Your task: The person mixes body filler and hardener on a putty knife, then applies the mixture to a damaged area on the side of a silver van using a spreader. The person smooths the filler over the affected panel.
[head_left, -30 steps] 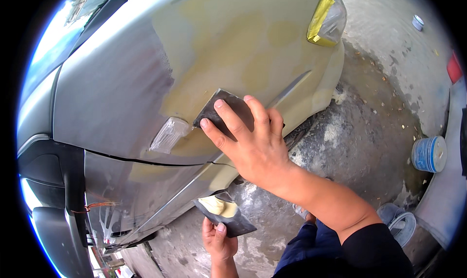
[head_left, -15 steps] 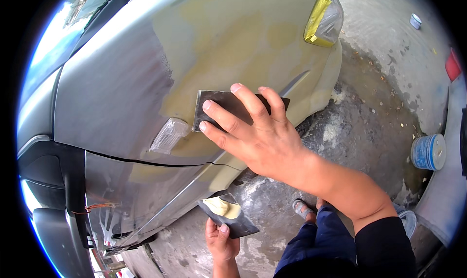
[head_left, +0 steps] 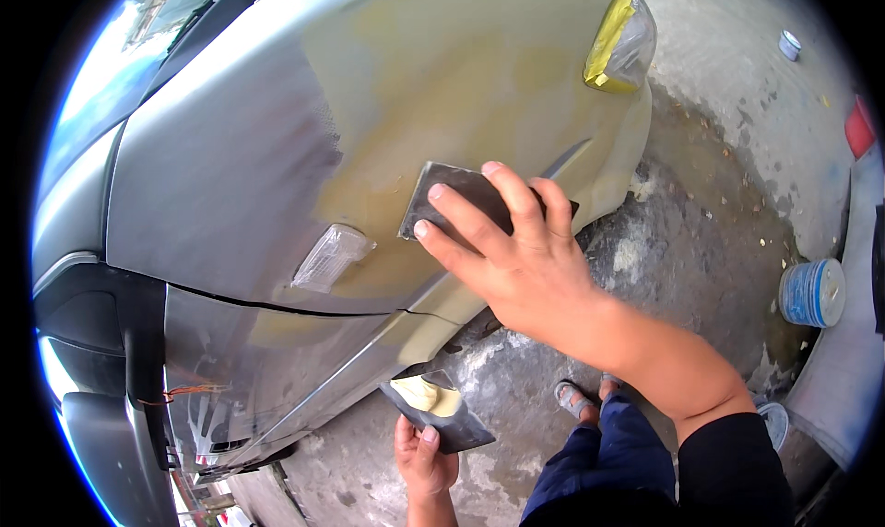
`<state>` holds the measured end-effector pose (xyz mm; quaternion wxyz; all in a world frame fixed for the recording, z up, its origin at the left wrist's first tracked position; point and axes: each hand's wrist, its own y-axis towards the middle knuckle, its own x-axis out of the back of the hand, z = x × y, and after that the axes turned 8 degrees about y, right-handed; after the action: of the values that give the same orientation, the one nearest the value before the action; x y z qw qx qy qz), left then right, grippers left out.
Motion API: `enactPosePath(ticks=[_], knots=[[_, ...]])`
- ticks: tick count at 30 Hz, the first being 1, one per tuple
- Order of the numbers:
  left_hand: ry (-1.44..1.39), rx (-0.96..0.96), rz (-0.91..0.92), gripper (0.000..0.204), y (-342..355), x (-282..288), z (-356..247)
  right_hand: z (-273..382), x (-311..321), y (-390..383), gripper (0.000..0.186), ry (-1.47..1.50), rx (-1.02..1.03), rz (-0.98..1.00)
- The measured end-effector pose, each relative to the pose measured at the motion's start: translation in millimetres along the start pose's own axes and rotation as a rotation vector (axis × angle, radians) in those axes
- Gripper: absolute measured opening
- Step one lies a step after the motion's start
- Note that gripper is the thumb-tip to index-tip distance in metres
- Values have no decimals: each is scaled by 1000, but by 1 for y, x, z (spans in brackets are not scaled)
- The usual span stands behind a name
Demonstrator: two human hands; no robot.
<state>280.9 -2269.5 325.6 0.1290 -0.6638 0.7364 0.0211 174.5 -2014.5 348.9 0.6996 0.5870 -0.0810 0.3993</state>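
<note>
My right hand [head_left: 544, 264] grips a dark, flat putty spreader [head_left: 452, 182], with its fingers fanned over the top face. The spreader is against the car's front fender [head_left: 221, 177], within a broad yellowish filler patch [head_left: 442, 94]. Left of its edge is a small side light [head_left: 332, 258] under clear covering. Lower down, my left hand [head_left: 426, 462] pinches a dark plate [head_left: 464, 433] between thumb and fingers. A lump of cream-yellow putty [head_left: 431, 396] lies on that plate, close to the fender's lower edge.
A headlight [head_left: 631, 47] edged with yellow tape is at the upper right. On the concrete floor stand a blue-and-white bucket [head_left: 811, 292] and a small white can [head_left: 789, 46]. A red object [head_left: 859, 128] is at the far right. Orange wires [head_left: 189, 390] stick out of the door.
My right hand and the spreader have shifted right along the fender, and the spreader has turned slightly. My left hand with the putty plate has barely moved.
</note>
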Motion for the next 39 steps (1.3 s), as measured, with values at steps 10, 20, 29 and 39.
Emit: enactPosePath(ticks=[10, 20, 29, 39], knots=[[-36, -8, -11, 50, 0, 3, 0, 23, -8, 28, 53, 86, -114, -167], [-68, 7, -28, 50, -3, 9, 1, 34, -11, 29, 51, 15, -106, -113], [-85, 4, -7, 50, -3, 11, 3, 37, -12, 39, 48, 10, -98, -149], [-104, 23, 15, 49, -2, 13, 4, 39, -2, 42, 52, 0, -105, -108]])
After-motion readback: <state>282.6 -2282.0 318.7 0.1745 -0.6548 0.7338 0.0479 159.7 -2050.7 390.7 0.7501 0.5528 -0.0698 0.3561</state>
